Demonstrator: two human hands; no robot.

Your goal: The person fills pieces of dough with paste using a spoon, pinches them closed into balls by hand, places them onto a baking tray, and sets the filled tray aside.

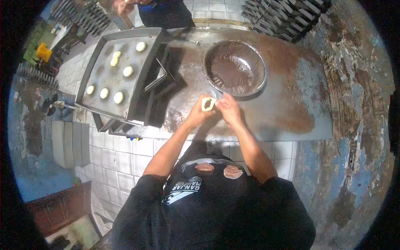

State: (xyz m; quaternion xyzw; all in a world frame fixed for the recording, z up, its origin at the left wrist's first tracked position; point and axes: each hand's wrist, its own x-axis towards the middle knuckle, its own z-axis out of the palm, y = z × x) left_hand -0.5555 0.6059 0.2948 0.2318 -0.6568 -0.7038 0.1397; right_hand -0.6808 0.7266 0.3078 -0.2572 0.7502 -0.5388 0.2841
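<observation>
My left hand (200,113) is closed around a small piece of pale dough (203,106), with something dark brown in its middle. Close on the right, my right hand (228,110) has bent fingers that meet the dough's edge; its fingertips are slightly blurred. Just beyond both hands stands a round metal bowl (264,80) holding a dark brown, crumbly mass (233,71). To the left, several pale dough balls (128,71) sit apart on a metal baking tray (98,106), two of them touching.
The tray rests tilted on a metal support at the left of the worn metal table (287,112). Across the table stands another person (164,13), partly cut off. Stacked dark metal trays (283,18) rise at the back right. A weathered wall (354,125) borders the right side.
</observation>
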